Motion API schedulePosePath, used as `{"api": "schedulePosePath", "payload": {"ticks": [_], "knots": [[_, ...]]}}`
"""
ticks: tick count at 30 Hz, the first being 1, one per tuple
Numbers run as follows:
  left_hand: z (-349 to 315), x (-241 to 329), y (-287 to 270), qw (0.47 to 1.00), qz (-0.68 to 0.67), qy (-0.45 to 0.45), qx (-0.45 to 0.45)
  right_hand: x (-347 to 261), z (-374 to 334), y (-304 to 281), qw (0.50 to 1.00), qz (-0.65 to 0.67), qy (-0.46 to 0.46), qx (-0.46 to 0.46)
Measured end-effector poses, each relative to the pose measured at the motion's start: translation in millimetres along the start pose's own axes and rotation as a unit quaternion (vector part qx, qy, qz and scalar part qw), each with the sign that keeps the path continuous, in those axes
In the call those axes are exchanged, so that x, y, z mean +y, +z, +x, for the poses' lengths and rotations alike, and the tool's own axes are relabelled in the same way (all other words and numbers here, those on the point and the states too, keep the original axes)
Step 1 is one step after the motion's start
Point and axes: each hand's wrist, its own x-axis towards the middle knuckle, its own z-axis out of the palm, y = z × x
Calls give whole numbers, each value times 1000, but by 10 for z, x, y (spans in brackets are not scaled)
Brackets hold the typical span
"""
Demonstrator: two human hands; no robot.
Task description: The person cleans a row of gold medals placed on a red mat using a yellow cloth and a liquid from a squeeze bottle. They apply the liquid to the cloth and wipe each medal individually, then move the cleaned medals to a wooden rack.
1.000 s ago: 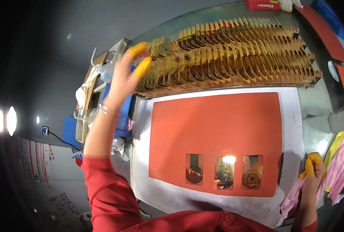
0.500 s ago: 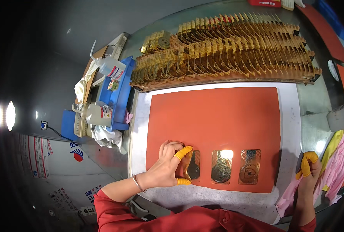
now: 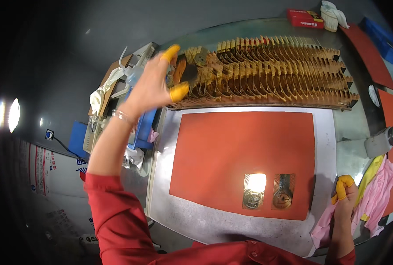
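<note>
My left hand (image 3: 159, 79), with yellow finger cots on thumb and index finger, is raised at the left end of a rack (image 3: 267, 106). Between its spread thumb and index finger stands a thin gold plate (image 3: 179, 70), gripped by its ends and partly blurred. Several similar gold plates (image 3: 249, 73) stand on edge in rows in the rack. Two patterned gold plates, a left one (image 3: 253, 198) with a bright glare and a right one (image 3: 283, 192), lie flat on the orange mat (image 3: 240, 141). My right hand (image 3: 345, 194), also in yellow cots, is closed beside a pink cloth (image 3: 377, 185); what it pinches is unclear.
Left of the mat are a blue tray (image 3: 145, 132) and a squeeze bottle (image 3: 132, 75), partly behind my arm. At the right stand a grey bottle (image 3: 379, 142) and a yellow cloth (image 3: 369, 174). A red box (image 3: 304, 18) lies at the back.
My left hand has moved up and left from the mat to the rack, carrying the leftmost gold plate. My right hand has stayed by the pink cloth. The view has shifted slightly.
</note>
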Motion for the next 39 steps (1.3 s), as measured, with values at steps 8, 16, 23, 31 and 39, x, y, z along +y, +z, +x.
{"api": "schedulePosePath", "payload": {"ticks": [8,16,23,31,39], "knots": [[1115,-692,573,974,158,-11,-161,5,39,-28,1000,11,4,8],[1299,-573,684,946,142,-41,-288,-30,23,-20,1000,15,0,-3],[371,16,230,998,-32,44,42,-39,10,27,1000,-14,6,3],[-1385,1643,909,950,-226,78,-198,-13,34,94,999,9,3,-34],[-1565,1846,927,949,-264,18,-172,-9,38,77,999,18,-25,-22]]}}
